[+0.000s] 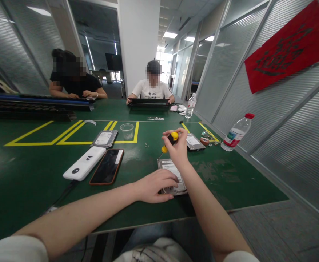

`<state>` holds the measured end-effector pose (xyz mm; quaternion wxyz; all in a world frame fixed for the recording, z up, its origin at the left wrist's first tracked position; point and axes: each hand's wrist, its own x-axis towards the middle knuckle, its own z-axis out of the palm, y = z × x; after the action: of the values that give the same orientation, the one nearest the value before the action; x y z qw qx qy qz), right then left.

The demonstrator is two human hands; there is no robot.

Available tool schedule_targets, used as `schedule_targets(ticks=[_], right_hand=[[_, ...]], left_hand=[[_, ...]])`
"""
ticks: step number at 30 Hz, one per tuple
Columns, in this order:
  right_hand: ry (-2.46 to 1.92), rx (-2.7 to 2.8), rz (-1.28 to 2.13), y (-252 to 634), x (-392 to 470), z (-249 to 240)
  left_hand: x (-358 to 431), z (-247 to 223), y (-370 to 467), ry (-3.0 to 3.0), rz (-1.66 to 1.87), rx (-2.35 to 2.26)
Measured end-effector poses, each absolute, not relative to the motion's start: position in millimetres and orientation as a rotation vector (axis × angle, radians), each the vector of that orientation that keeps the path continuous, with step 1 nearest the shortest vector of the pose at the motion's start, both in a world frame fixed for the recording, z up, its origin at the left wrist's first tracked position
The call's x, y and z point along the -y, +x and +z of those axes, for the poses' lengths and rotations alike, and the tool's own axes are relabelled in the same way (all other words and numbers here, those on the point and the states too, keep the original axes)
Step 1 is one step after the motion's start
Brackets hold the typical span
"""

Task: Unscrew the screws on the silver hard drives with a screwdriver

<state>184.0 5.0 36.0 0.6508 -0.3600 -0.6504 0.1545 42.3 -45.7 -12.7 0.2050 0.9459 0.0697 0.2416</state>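
At left, one hard drive point(105, 138) lies beside a clear cup point(127, 131); small bits, probably loose screws point(146, 145), sit right of it. The left hand point(156, 186), unclenched, rests over the central drive point(169, 166), flat on the table point(137, 163). The right hand point(180, 146) grips a screwdriver point(172, 138), tip at that drive's far-left corner: screw work seems under way, the remainder uncountable. Further right lies another drive point(194, 142).

Ceiling lights point(170, 35) glare white amid soft, muted light, edges stretched
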Motion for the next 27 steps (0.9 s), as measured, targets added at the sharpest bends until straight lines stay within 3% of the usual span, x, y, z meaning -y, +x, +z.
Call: schedule_targets(ticks=[15,21,27], right_hand=[[-0.891,1.540,0.285,187,-8,34],[-0.777,1.413,0.506,180,-10,28],[-0.867,1.495,0.389,181,-6,26]], left_hand=[[41,-14,43,2.575,0.611,-0.175],[40,-16,43,2.570,0.596,-0.190],[41,-13,44,2.584,0.624,-0.157]])
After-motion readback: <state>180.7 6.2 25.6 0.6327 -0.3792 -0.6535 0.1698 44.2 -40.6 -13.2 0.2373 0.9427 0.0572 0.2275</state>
